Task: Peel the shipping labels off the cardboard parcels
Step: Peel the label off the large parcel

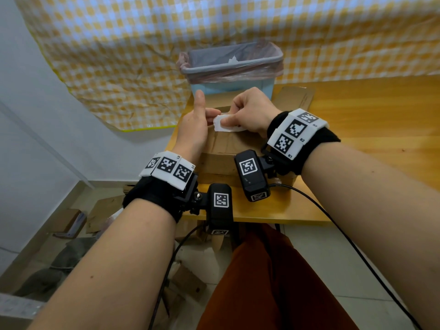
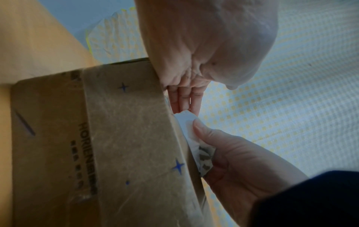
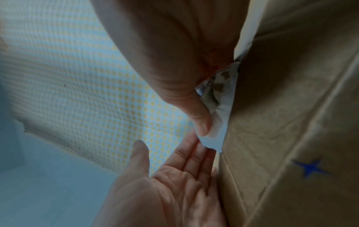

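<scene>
A brown cardboard parcel (image 1: 228, 144) with tape and blue stars (image 2: 126, 138) lies on the wooden table. A white shipping label (image 1: 220, 121) on its top is partly lifted at the left end. My right hand (image 1: 227, 120) pinches that loose end between thumb (image 2: 205, 132) and fingers; the label's (image 3: 219, 122) printed part curls under the palm. My left hand (image 1: 206, 108) lies flat against the parcel's left side. Its fingers (image 3: 190, 155) are straight, reaching just under the label's (image 2: 188, 124) free edge, and its thumb points up.
A blue bin (image 1: 231, 65) with a pink liner stands just behind the parcel, a white scrap inside. Flattened cardboard (image 1: 295, 96) lies at the back right on the table (image 1: 357, 127). Checked cloth hangs behind. Boxes (image 1: 66, 222) litter the floor at left.
</scene>
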